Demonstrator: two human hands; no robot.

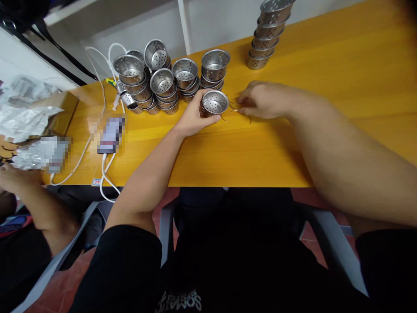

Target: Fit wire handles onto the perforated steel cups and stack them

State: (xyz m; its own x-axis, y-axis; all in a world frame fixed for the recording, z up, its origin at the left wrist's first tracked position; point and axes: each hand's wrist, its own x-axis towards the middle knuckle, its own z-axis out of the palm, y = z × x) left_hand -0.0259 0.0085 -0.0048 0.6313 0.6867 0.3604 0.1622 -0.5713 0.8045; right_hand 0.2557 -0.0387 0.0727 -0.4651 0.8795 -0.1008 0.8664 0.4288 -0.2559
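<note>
A small perforated metal cup (215, 104) is held by my left hand (194, 116), whose thumb and fingers wrap round its left side. Just right of it, my right hand (257, 101) has its fingers bent together at some thin metal wires (235, 107). The wires lie between the cup and my right fingertips; a thin piece also shows below the cup's right edge. Behind my left hand stand several stacks of similar cups (185, 74). One taller stack (267, 34) rises beyond my right hand, leaning slightly right.
A phone (111, 135) with a white cable lies left on the yellow table (208, 161). Farther left are a cardboard box (67, 111), clear plastic bags (28, 117) and another person's arm (35, 200). A wall borders the table's back edge.
</note>
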